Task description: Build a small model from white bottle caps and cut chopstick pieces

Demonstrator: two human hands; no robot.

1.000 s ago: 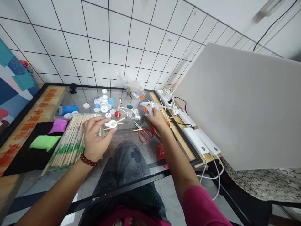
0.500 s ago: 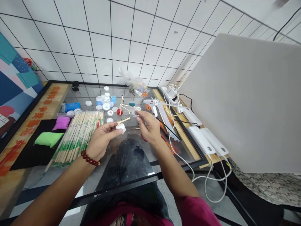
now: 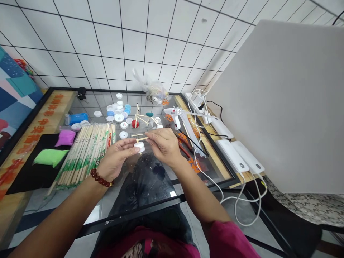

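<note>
My left hand [image 3: 116, 157] is closed in a pinch on a white bottle cap [image 3: 139, 146], above the glass tabletop. Short wooden stick pieces [image 3: 142, 139] are joined to this cap, and one reaches toward the right. My right hand [image 3: 164, 146] pinches the far end of that piece between thumb and fingers. Just beyond the hands stands a small frame of sticks [image 3: 142, 118] with a red cap [image 3: 135, 124] and a dark green cap [image 3: 149, 114]. A loose stick piece [image 3: 137, 135] lies on the glass behind the held cap.
Wrapped chopsticks [image 3: 84, 154] lie left of my hands, beside green [image 3: 51, 157] and purple clay [image 3: 65, 138] packets. Several loose bottle caps [image 3: 119, 117] are behind. To the right are a white glue gun [image 3: 173, 115], red-handled pliers [image 3: 185, 147], cables and white power banks [image 3: 232, 156].
My right hand has moved left, from beside the stick frame to the end of the stick on the cap, and now grips it. My left hand still holds the cap. The view has shifted slightly.
</note>
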